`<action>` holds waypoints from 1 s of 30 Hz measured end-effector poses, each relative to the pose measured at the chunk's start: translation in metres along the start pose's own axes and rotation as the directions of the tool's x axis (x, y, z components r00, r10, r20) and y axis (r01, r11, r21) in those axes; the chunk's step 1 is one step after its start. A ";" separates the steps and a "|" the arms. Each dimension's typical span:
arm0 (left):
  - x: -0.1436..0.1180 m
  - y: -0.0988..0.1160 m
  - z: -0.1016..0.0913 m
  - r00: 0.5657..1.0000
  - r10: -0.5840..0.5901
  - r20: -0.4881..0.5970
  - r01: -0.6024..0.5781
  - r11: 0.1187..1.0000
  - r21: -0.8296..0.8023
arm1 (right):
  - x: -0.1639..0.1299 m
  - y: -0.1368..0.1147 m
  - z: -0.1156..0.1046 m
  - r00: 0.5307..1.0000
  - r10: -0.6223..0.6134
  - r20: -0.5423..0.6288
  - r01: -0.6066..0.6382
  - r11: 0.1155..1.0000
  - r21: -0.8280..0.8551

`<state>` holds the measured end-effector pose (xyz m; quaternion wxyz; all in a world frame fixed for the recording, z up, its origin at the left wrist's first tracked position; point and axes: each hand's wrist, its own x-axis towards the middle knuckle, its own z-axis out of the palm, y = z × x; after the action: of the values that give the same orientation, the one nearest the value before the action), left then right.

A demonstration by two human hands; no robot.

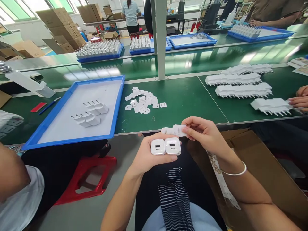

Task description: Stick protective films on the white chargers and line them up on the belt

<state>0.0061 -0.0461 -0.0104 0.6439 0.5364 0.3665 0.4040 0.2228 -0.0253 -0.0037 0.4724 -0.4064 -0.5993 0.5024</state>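
Observation:
My left hand (141, 158) is closed around two white charger plugs (165, 146) side by side, their port faces turned up toward me. Just beyond them, the fingers of my right hand (204, 133) pinch a small white piece with faint print (179, 130). It lies against another such white piece, and I cannot tell whether they are loose covers or parts of plugs. On the green bench (183, 106) ahead, a loose pile of small white cover plates (144, 101) is spread out, several showing slots.
A blue-rimmed tray (115, 115) with several white plugs (90, 114) stands at left. Rows of white plugs (243, 89) line the right, near a co-worker's hand (299, 101). A cardboard box (262, 170) stands low right, a red stool (96, 189) low left. A post (161, 41) rises ahead.

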 end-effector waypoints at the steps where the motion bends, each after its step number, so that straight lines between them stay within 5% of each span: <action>1: 0.000 -0.001 0.000 1.000 -0.002 -0.021 0.002 1.000 -0.016 | 0.001 0.001 0.000 1.000 -0.011 -0.002 0.011 1.000 -0.008; 6: 0.001 -0.006 0.008 0.969 0.166 -0.184 -0.136 0.977 0.163 | -0.009 -0.001 0.000 0.968 -0.065 -0.242 0.069 0.998 0.006; 10: 0.001 -0.011 0.017 0.850 0.481 -0.215 -0.344 0.816 0.464 | -0.029 -0.003 0.016 0.943 0.000 -0.332 0.060 0.983 0.172; 13: 0.001 -0.014 0.022 0.774 0.610 -0.168 -0.422 0.695 0.582 | -0.040 -0.001 0.037 0.940 0.052 -0.337 0.037 0.966 0.254; 24: -0.002 -0.018 0.026 0.663 0.746 -0.068 -0.471 0.486 0.736 | -0.051 0.006 0.069 0.912 0.099 -0.398 0.069 0.920 0.387; 30: -0.001 -0.019 0.026 0.665 0.743 -0.072 -0.466 0.488 0.738 | -0.051 0.007 0.070 0.910 0.104 -0.401 0.075 0.911 0.405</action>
<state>0.0321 -0.0592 -0.0250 0.1335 0.7328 0.3842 0.5455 0.1665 -0.0880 -0.0221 0.6597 -0.3993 -0.3629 0.5231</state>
